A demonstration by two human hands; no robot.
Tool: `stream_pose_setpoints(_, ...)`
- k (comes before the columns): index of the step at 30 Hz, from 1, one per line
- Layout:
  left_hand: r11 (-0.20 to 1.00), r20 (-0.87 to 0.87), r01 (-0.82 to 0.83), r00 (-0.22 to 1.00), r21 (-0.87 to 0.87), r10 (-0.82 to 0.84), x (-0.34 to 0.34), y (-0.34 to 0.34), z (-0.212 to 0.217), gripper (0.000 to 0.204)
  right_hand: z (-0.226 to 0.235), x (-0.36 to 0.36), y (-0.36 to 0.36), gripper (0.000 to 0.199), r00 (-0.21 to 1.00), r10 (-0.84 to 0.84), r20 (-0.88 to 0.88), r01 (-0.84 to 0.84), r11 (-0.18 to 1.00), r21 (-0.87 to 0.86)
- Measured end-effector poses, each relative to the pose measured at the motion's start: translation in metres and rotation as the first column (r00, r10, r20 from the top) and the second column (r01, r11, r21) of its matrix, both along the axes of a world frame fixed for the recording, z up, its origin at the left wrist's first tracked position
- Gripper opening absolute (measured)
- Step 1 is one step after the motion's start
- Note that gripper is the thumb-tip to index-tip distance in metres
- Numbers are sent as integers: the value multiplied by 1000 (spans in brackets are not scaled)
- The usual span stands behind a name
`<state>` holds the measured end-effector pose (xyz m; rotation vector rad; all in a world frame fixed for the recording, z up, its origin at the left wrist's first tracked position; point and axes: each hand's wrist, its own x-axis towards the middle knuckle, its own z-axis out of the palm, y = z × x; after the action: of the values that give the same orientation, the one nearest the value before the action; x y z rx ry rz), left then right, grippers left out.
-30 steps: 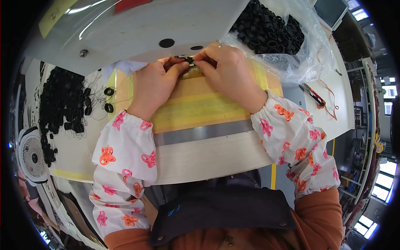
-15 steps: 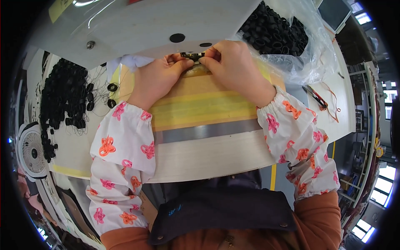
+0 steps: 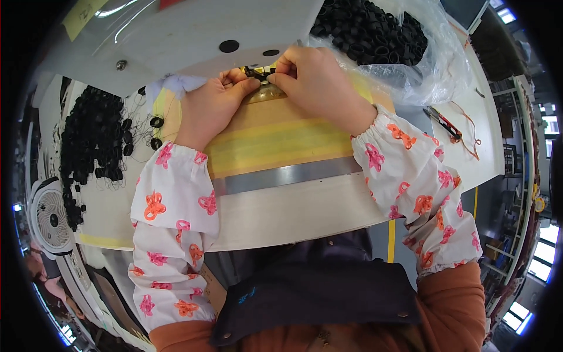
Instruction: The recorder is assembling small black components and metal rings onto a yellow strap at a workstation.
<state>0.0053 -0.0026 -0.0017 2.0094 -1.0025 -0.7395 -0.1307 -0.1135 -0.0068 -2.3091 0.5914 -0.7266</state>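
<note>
Both hands work at the sewing machine (image 3: 193,44), under its pale grey head. My left hand (image 3: 217,105) is closed in a pinch, its thumb and fingertips at the near left of the black metal foot (image 3: 255,73). From the right, my right hand (image 3: 316,82) pinches with thumb and forefinger by the same spot. A small black band (image 3: 270,71) shows at the fingertips; most of it is hidden by the fingers and the foot. Yellow tape (image 3: 281,138) covers the work surface beneath my wrists.
A clear plastic bag (image 3: 443,73) of black band loops (image 3: 375,35) lies at the far right. Snips (image 3: 444,124) and an orange cord (image 3: 471,132) rest on the right side. Many black loops strung on thread (image 3: 91,135) pile up at left, near a white fan (image 3: 51,217).
The whole view has shifted slightly, with machine and bag now further left and up. Both hands stay pinched at the foot; the right fingertips sit slightly further from the left ones.
</note>
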Motion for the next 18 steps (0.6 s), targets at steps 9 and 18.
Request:
stream_pose_setpoints(9, 996, 419, 68, 907, -55, -38, 5, 8, -9, 37, 3, -2, 8, 15, 1000, 13, 13, -14, 999, 49)
stream_pose_setpoints(18, 896, 571, 390, 793, -211, -211, -25, 38, -7, 18, 18, -12, 23, 19, 994, 92, -58, -61, 916, 397)
